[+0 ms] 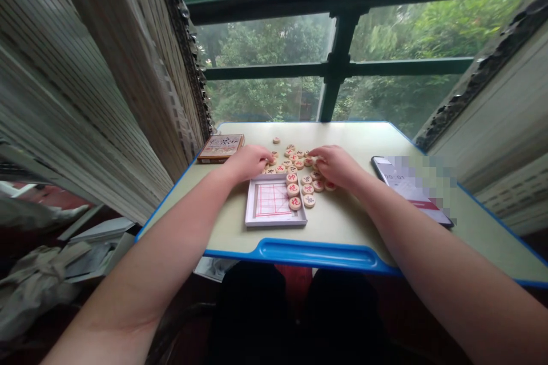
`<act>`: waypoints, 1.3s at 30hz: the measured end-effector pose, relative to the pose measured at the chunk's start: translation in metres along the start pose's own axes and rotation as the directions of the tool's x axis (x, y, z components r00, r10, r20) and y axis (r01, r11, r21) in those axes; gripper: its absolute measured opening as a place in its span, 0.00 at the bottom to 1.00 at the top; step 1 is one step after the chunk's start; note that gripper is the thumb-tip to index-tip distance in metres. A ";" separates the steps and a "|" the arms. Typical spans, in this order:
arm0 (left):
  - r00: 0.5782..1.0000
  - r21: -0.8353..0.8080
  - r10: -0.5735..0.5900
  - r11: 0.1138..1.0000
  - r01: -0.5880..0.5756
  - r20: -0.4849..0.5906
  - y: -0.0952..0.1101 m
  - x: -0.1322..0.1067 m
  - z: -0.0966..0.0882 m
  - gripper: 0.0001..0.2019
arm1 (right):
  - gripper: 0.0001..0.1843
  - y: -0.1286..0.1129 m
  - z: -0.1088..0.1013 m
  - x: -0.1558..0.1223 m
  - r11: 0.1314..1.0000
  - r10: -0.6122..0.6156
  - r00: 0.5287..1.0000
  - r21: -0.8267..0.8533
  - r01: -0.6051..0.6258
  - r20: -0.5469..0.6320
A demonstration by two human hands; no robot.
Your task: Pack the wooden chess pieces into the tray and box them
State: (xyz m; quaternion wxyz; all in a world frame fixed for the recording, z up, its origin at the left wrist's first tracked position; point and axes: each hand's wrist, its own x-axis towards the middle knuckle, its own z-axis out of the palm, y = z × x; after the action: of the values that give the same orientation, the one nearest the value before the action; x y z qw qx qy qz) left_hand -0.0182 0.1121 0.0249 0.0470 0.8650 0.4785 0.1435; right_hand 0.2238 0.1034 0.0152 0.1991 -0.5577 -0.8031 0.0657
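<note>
Several round wooden chess pieces (299,174) with red or dark characters lie scattered in the middle of a beige table with a blue rim (317,254). My left hand (250,161) rests at the left edge of the pile, fingers curled and pinching at a piece. My right hand (336,164) lies over the right side of the pile, fingers bent down onto the pieces. In front of the pile sits a shallow white box tray (274,202) with a folded red-gridded board inside; three pieces lie in its right part.
A flat box lid with printed art (220,147) lies at the table's far left. A phone (411,189) lies on the right. A green-framed window stands behind the table, bamboo blinds hang on both sides, and clutter sits on the floor at left.
</note>
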 end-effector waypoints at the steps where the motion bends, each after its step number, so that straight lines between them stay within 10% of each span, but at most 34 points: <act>1: 1.000 -0.002 -0.004 1.000 0.004 0.000 0.000 0.000 0.000 0.18 | 0.21 0.000 0.001 0.000 1.000 -0.013 1.000 -0.007 0.013 0.008; 21: 0.999 0.025 0.025 0.999 -0.025 0.022 0.004 0.001 0.002 0.18 | 0.21 -0.008 0.010 -0.003 0.944 -0.329 0.942 -0.003 0.330 0.059; 39: 0.998 -0.028 -0.041 0.999 0.042 0.049 0.000 0.001 0.000 0.18 | 0.12 -0.007 0.003 -0.004 0.973 -0.231 0.973 -0.019 0.231 0.016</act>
State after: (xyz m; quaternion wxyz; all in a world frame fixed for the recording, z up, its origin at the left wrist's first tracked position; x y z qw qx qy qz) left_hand -0.0177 0.1132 0.0251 0.0738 0.8573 0.4930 0.1286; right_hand 0.2176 0.0972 0.0133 0.1941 -0.4622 -0.8644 0.0377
